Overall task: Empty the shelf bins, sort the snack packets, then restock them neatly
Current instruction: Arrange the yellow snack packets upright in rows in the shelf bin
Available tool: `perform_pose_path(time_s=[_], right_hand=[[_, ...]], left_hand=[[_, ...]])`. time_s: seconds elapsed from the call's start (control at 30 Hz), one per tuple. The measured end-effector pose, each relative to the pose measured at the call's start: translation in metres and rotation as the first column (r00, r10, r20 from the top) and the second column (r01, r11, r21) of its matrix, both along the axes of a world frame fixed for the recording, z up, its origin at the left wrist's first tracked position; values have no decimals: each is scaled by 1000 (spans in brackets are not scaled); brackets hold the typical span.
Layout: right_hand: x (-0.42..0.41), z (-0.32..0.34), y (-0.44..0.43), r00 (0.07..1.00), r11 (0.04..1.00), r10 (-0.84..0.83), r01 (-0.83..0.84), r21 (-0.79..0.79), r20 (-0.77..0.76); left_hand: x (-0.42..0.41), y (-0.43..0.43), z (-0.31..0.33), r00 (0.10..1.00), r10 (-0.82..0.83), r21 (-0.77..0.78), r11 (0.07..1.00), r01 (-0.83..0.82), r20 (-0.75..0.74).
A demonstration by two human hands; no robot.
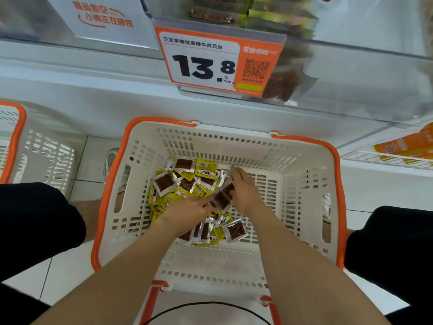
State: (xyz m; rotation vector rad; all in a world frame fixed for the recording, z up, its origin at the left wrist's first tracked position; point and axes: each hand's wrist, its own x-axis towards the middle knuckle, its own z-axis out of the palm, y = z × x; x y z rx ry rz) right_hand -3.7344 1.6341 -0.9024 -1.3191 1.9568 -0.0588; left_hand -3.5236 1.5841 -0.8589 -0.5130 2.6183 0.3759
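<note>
A white basket with an orange rim stands on the floor between my knees. Several small snack packets, yellow ones and clear ones with brown contents, lie heaped on its bottom. Both my hands reach down into it. My left hand lies on the pile with its fingers stretched toward the right. My right hand holds a small stack of clear packets against its palm, fingers pointing away from me. Above, a clear shelf bin holds a few more packets behind a price tag reading 13.8.
A second white and orange basket stands at the left on the tiled floor. A white sign with orange writing sits in the upper left bin. Orange tags hang on a lower shelf at the right. My dark-clad knees flank the basket.
</note>
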Motion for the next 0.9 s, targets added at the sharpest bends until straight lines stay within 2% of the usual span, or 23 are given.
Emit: perform_pose_path(time_s=[0.07, 0.23, 0.3, 0.37, 0.43, 0.5, 0.53, 0.57, 0.63, 0.7, 0.77, 0.83, 0.9], right_hand=[[0, 0, -3, 993, 996, 94, -93, 9, -73], [-1, 2, -11, 978, 992, 123, -117, 47, -166], [-5, 2, -11, 998, 998, 45, -43, 52, -50], [-10, 2, -7, 983, 992, -126, 122, 41, 132], [-16, 5, -1, 883, 920, -384, 390, 32, 270], [-24, 14, 5, 645, 743, -638, 660, 115, 421], [-29, 19, 7, 514, 662, -705, 725, 193, 488], [-34, 25, 9, 390, 605, -738, 743, 285, 550], [-42, 42, 9, 170, 566, -736, 685, 458, 655], [-43, 60, 7, 64, 587, -708, 607, 535, 704], [-41, 72, 1, 57, 607, -690, 589, 533, 722], [-37, 86, -8, 96, 579, -700, 657, 483, 708], [-33, 104, -17, 215, 547, -739, 744, 384, 638]], left_hand=[[-1, 1, -2, 999, 24, 6, 1000, -24, 21], [-3, 3, -8, 997, -17, 30, 999, 15, 72], [-3, 3, -10, 998, 40, 11, 999, -41, 46], [-4, 0, -11, 994, 114, 0, 994, -114, 2], [-5, -5, -6, 977, 201, 13, 980, -201, -76], [-5, -8, -6, 939, 275, -18, 959, -284, -207], [-5, -8, -6, 910, 330, -40, 936, -350, -251], [-5, -8, -6, 865, 412, -25, 899, -437, -285], [-11, -11, 1, 714, 610, 201, 790, -579, -343], [-23, -14, 20, 568, 758, 456, 649, -609, -321], [-32, -17, 38, 424, 847, 579, 529, -620, -320], [-37, -20, 53, 248, 927, 670, 376, -641, -283], [-39, -23, 73, 91, 962, 737, 258, -625, -259]])
